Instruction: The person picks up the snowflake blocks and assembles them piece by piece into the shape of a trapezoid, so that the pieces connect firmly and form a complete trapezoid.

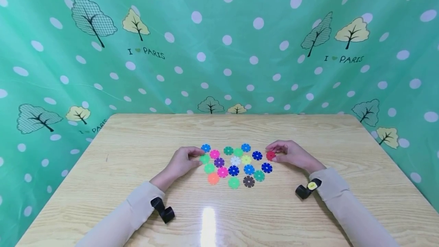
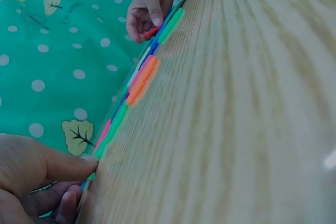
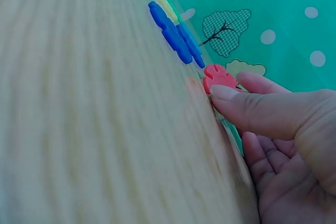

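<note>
Slotted plastic snowflake discs in many colours lie flat in a cluster on the wooden table. At the cluster's left edge, my left hand (image 1: 181, 161) pinches a light green disc (image 1: 205, 159) between thumb and index finger; in the left wrist view the thumb covers most of it. On the opposite side my right hand (image 1: 291, 154) holds a red disc (image 1: 270, 156) by its edge. The right wrist view shows this red disc (image 3: 217, 76) tilted up, thumb on its near face. Closest to it are two dark blue discs, one upper (image 1: 257, 155) and one lower (image 1: 266, 167).
Between the hands lie several more discs, among them a white one (image 1: 235, 161), an orange one (image 1: 213, 178) and a brown one (image 1: 249, 181). A green dotted curtain (image 1: 226, 68) surrounds the table (image 1: 137, 140) at the back and sides. Both wrists carry black straps.
</note>
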Demonstrator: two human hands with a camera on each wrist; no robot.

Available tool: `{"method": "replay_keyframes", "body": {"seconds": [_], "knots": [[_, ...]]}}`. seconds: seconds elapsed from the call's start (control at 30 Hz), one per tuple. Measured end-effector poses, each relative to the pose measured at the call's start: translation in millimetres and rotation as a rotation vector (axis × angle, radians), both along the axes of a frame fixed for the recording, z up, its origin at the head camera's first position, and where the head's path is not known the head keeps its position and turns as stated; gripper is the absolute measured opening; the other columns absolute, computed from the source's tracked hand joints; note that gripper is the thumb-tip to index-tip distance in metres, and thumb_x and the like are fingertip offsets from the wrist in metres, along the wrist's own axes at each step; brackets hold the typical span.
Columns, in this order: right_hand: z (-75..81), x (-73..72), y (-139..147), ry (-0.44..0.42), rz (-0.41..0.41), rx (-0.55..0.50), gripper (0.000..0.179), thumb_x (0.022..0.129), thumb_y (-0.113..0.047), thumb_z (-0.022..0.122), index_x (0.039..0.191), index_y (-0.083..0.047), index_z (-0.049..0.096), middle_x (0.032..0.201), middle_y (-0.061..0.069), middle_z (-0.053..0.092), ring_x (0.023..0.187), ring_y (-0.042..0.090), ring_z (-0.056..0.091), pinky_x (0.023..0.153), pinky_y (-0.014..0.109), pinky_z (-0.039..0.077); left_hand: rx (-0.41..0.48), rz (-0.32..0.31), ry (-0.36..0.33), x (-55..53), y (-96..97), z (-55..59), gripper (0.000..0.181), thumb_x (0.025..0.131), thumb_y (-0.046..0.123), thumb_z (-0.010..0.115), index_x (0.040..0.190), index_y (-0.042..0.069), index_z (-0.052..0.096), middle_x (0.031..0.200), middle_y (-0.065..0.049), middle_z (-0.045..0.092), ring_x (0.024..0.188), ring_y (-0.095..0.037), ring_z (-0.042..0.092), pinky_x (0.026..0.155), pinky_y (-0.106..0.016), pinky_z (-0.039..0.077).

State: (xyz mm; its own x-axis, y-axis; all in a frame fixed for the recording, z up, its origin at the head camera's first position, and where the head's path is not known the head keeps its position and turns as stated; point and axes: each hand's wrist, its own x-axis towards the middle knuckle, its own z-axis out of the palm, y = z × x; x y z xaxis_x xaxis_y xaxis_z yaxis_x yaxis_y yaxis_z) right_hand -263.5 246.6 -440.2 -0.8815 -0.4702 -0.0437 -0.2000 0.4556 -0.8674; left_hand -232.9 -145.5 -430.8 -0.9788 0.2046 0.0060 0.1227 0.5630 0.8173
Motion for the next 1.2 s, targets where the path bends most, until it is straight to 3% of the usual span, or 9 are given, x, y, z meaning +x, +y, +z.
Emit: {"method": "replay_keyframes", "body": {"seconds": [0.27,0.63,0.93,1.2], "knots": [[2.2,0.5,-0.8,-0.038,-0.035,-0.003,0.036,0.082,-0.005,0.069,0.117,-0.003,0.062,0.101,0.011,0.065,0.093,0.024,0.059,0.077,0.024,0.052,-0.073,-0.115,-0.006,0.4,-3.1,3.2,0.035,0.082,-0.004,0.066,0.115,0.007,0.066,0.112,-0.006,0.065,0.1,-0.02,0.057,0.085,-0.034,0.049],[0.3,0.0,1.2,-0.015,-0.1,-0.007,0.028,0.083,-0.011,0.071,0.11,-0.004,0.066,0.095,0.01,0.066,0.087,0.023,0.059,0.073,0.024,0.05,-0.148,-0.25,0.043,-1.1,-8.7,7.1,0.031,0.084,-0.003,0.064,0.112,0.008,0.067,0.108,-0.006,0.063,0.09,-0.016,0.052,0.08,-0.032,0.046],[-1.5,2.4,0.3,-0.014,-0.152,-0.017,0.022,0.083,-0.014,0.071,0.103,-0.007,0.068,0.096,0.007,0.069,0.087,0.023,0.062,0.074,0.026,0.051,-0.108,-0.256,0.076,-3.9,-11.6,0.4,0.03,0.08,0.002,0.07,0.109,0.01,0.064,0.102,0.0,0.061,0.095,-0.017,0.054,0.084,-0.031,0.048],[5.8,5.6,-7.7,0.043,-0.18,-0.05,0.022,0.083,-0.016,0.071,0.103,-0.008,0.068,0.097,0.006,0.07,0.089,0.021,0.063,0.075,0.025,0.051,-0.071,-0.178,0.054,-7.2,-12.5,0.6,0.03,0.079,0.009,0.074,0.108,0.009,0.068,0.093,0.001,0.063,0.086,-0.013,0.056,0.078,-0.026,0.05]]}}
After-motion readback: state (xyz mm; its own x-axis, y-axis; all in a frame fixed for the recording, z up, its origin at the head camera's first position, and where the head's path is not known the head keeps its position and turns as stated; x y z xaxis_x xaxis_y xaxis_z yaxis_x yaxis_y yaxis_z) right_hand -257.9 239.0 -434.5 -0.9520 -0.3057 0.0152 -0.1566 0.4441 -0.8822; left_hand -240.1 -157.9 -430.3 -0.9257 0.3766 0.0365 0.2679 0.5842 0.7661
